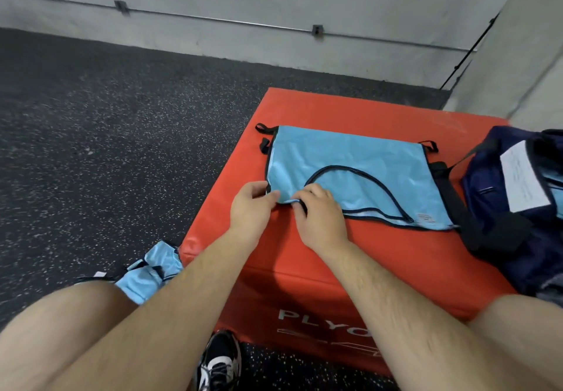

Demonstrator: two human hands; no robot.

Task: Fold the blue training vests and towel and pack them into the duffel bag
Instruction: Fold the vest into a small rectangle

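Blue training vest (350,162) lies flat on the red plyo box (365,256); left hand (253,207) and right hand (320,215) both pinch its near corner.

Duffel bag (499,207) is cut off by the right edge. Print on its white label (522,180) is too blurred to read. Training vest (350,162): near-left corner hidden where left hand (251,207) and right hand (320,217) pinch it. Vest tag (423,218) is too small to read. Second vest (152,271) on the floor is partly hidden behind the left forearm and thigh. Plyo box (396,256) lettering shows PLYO, the rest is behind the right forearm. Shoe (219,360) is cut by the bottom edge.
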